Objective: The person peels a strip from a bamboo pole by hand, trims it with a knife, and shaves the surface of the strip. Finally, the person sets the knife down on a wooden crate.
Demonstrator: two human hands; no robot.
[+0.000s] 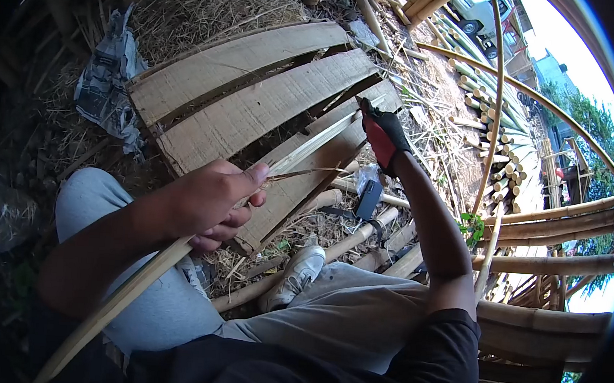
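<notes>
My left hand (220,207), bare, is wrapped round a long pale bamboo strip (129,293) that runs from the lower left up across the boards. My right hand (383,136) wears a red and black glove and is closed near the strip's far end, by the right edge of the boards. A small dark tip shows at its fingers; what it grips is too small to make out. A thin brown sliver (308,172) curls off beside the strip. Beneath lies a slatted wooden platform (256,102) of several planks.
A dark phone (369,199) lies on the ground near a plastic bag. Crumpled newspaper (108,81) is at the left. Bamboo poles (505,163) are stacked at the right, beside a bamboo frame (551,262). A shoe (301,273) stands below the platform, and straw covers the ground.
</notes>
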